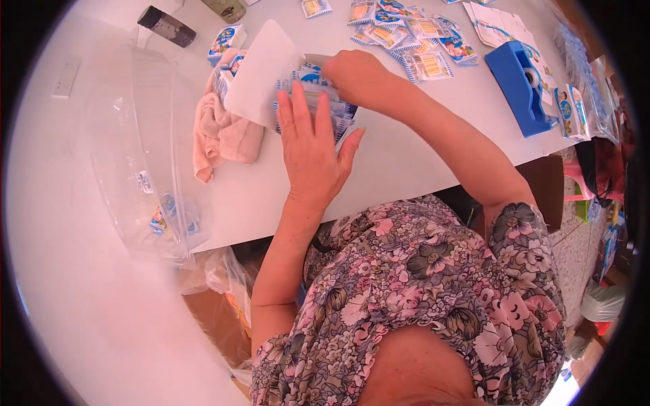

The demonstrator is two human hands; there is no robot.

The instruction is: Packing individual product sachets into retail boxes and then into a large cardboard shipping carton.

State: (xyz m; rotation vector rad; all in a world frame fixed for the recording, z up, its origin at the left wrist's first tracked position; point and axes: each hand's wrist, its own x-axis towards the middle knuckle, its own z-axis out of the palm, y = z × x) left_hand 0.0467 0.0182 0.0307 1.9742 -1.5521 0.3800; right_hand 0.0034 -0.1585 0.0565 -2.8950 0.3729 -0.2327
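Note:
A small white carton [264,74] lies open on the table with its broad flap raised to the left. Several blue-and-white striped packets [315,88] fill it. Across the packets rests my left hand [311,155], fingers stretched and spread, thumb out to the right. My right hand [359,78] is closed at the carton's far right edge, beside a greyish flap; its fingertips and anything between them are hidden. Just left of the carton, a crumpled pink cloth [227,132] lies with a printed box [237,62] partly behind the flap.
Loose packets [413,34] are heaped at the far side. A blue tape dispenser [511,88] stands right, near flat cartons [497,27] and an upright printed box [571,111]. A clear plastic bin [145,162] with a few packets stands left. A dark-capped bottle [166,27] lies far left.

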